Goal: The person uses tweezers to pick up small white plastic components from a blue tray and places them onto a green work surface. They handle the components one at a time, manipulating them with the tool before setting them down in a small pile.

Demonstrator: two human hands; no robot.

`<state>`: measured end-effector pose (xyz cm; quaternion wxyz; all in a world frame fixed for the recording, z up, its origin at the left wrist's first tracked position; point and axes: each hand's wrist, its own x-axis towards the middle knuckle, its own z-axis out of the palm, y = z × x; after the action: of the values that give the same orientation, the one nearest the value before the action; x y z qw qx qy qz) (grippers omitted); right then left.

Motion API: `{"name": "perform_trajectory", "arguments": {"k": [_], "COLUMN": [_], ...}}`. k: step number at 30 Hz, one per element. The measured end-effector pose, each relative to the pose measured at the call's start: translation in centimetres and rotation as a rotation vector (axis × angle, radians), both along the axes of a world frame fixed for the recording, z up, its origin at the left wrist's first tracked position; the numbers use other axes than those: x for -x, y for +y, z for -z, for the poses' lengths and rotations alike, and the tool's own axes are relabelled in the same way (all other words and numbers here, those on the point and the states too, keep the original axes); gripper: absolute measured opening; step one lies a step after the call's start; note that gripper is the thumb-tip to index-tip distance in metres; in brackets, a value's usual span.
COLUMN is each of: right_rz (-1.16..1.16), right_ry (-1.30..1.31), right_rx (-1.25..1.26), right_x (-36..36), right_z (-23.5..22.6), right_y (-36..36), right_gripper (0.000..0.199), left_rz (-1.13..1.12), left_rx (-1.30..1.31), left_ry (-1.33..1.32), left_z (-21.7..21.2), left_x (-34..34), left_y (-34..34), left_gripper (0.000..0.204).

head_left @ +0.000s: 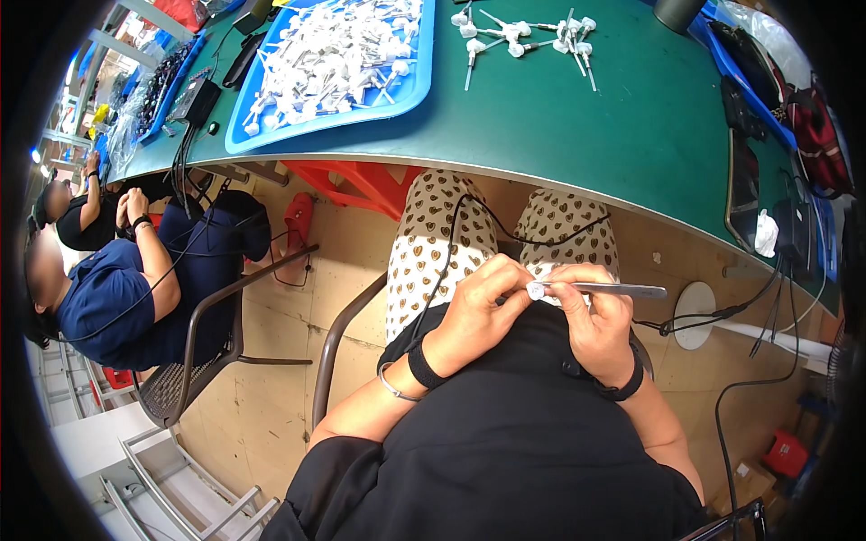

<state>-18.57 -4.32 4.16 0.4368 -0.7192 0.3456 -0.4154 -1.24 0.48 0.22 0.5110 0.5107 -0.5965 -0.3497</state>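
Observation:
Above my lap, my left hand [478, 311] is closed in a pinch on a small white plastic part [536, 290]. My right hand [597, 329] grips a pair of metal tweezers [636, 290] between thumb and fingers. Their blunt end sticks out to the right, while the tip end meets the white part, where the fingers hide the exact contact. Beyond my knees, a blue tray [424, 81] on the green table [505, 135] holds a heap of similar white parts with thin stems. Several more of these stemmed parts [516, 34] lie loose to the tray's right.
A phone [742, 194] and a crumpled white piece [766, 234] lie at the table's right end, near cables. One black cable [454, 234] crosses my lap. A seated co-worker in dark blue [117, 288] is at left, near a brown chair [194, 361]. A red stool [361, 185] stands under the table.

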Motion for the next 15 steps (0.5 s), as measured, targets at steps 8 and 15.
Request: {"name": "perform_trajectory", "arguments": {"k": [8,15], "right_rz": [0.035,-0.033], "right_ry": [-0.072,0.107], "right_rx": [-0.085,0.103], "right_x": [-0.1,0.18], "right_z": [0.43,-0.07], "right_y": [0.31,-0.23], "right_gripper": [0.006,0.004], "left_rz": [-0.002,0.001], "left_rx": [-0.012,0.027], "left_ry": [-0.002,-0.025], "left_z": [-0.13,-0.02], "left_x": [-0.03,0.01], "left_y": [0.02,0.07], "left_gripper": [0.007,0.007]}}
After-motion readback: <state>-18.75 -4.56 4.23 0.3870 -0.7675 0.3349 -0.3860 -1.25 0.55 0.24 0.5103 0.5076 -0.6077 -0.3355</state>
